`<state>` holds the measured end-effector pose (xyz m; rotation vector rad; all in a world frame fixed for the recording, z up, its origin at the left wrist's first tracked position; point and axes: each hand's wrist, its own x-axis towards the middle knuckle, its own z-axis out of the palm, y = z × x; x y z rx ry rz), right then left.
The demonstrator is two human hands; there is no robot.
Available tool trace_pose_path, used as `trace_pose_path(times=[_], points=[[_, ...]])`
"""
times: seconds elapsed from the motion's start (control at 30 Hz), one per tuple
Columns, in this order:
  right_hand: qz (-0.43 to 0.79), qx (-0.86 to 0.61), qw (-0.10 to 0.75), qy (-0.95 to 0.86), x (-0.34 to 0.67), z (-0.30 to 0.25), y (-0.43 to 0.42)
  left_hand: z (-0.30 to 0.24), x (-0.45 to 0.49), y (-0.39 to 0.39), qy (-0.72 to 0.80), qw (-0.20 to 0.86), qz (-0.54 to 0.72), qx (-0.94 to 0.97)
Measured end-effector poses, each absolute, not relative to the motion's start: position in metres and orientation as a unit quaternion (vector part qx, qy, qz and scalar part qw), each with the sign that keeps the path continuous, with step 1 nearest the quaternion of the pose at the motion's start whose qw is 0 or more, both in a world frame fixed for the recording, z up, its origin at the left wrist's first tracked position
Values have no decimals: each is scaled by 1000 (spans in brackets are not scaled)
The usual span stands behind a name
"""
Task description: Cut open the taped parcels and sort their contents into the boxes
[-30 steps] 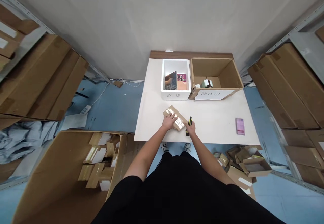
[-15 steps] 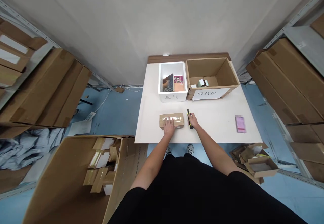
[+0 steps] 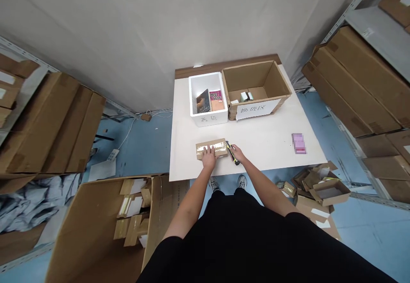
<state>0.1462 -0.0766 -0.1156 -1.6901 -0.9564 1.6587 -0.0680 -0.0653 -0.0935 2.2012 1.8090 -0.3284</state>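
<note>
A small taped cardboard box (image 3: 219, 145) lies flat near the front edge of the white table (image 3: 256, 140). Spread across its top and front side is my left hand (image 3: 209, 156), fingers apart. My right hand (image 3: 236, 152) is closed round a black and yellow utility knife (image 3: 232, 153). The knife's front end is at the box's right end; whether it touches the cardboard, I cannot tell. Whether the blade is out is too small to see.
Behind the small box stand a white foam box (image 3: 208, 120) with books and a labelled open carton (image 3: 259, 109) holding small packages. A pink pixelated item (image 3: 299, 143) lies at the right. A big carton (image 3: 96, 197) of parcels stands left; opened boxes (image 3: 329, 191) lie right.
The knife in my right hand has come closer to the small box's right end and is tilted more. My left hand stays on the box. The camera view has turned slightly.
</note>
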Motion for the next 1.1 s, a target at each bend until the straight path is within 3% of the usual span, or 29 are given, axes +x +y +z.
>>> trace_pose_path(times=[0.63,0.73,0.87,1.1], points=[[619,-630,253,-394,184,-130,-141,-89,-70,-66,625,126,-103,764],[543,-733,253,-323,213,-143,-145,-87,-72,-65,622,123,-102,766],[395,-841,187,-318,256,-161,-129,-90,-71,-69,626,115,-98,765],[395,-846,153,-323,283,-181,-105,-91,-68,-73,636,110,-103,757]])
